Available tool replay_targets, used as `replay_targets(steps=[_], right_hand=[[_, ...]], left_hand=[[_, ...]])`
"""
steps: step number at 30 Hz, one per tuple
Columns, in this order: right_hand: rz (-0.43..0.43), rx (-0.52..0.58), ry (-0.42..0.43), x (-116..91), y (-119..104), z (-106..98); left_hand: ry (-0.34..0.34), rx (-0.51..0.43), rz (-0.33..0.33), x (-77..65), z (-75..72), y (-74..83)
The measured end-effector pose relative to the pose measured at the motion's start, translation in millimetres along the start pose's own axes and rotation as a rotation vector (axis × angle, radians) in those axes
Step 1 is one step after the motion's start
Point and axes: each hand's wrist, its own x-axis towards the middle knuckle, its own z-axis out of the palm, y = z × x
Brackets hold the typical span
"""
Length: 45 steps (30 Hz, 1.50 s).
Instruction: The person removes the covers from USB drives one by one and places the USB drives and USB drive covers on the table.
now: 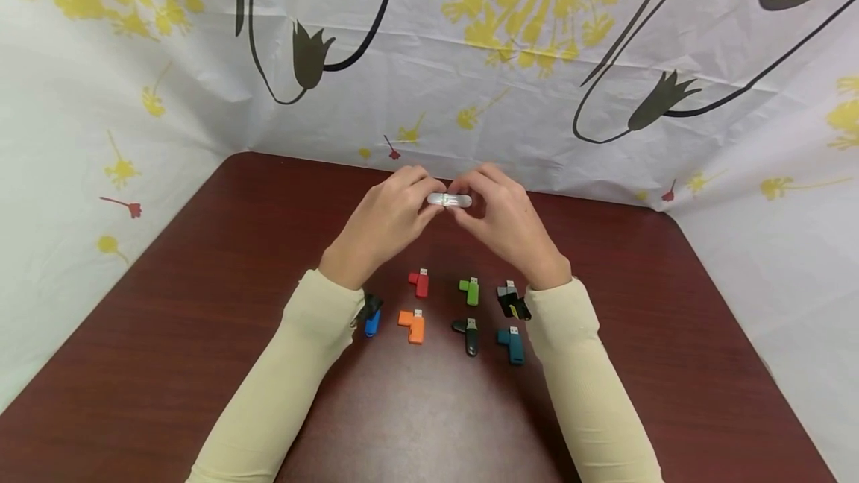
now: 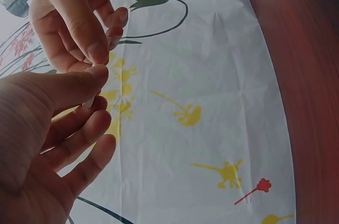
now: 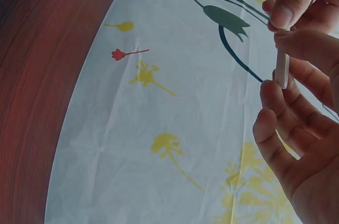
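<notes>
Both hands meet above the far part of the table, holding a slim whitish USB flash drive (image 1: pixel 450 200) level between them. My left hand (image 1: pixel 396 207) pinches its left end between thumb and fingers. Its right end is pinched by my right hand (image 1: pixel 506 218). A joint line crosses the drive near its middle, and the right part looks translucent. In the right wrist view the drive (image 3: pixel 282 68) shows edge-on below the thumb. From the left wrist the fingers hide most of it.
On the dark red table (image 1: pixel 168 304) lie red (image 1: pixel 421 285), green (image 1: pixel 473 293), orange (image 1: pixel 417 329), black (image 1: pixel 472 341), teal (image 1: pixel 515 349) and blue (image 1: pixel 372 325) USB drives. A grey one (image 1: pixel 506 291) is partly covered by the right wrist. A patterned white cloth (image 1: pixel 429 58) stands behind.
</notes>
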Motion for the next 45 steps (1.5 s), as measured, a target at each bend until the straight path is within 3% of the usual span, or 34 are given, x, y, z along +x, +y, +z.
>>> replay_targets(steps=[8, 15, 30, 45], right_hand=[[-0.045, 0.0, 0.043, -1.2, -0.6, -0.7], [-0.092, 0.016, 0.056, -0.4, 2.5, -5.0], [-0.091, 0.024, 0.047, 0.3, 5.3, -9.7], [-0.079, 0.02, 0.065, 1.2, 5.3, -10.0]], left_hand=[[0.041, -0.064, -0.028, 0.1, 1.2, -1.3], [0.02, -0.125, -0.03, 1.7, -0.9, -1.0], [-0.016, -0.1, -0.01, 3.1, -1.9, 1.8], [0.066, -0.145, -0.042, 2.5, -2.5, 2.4]])
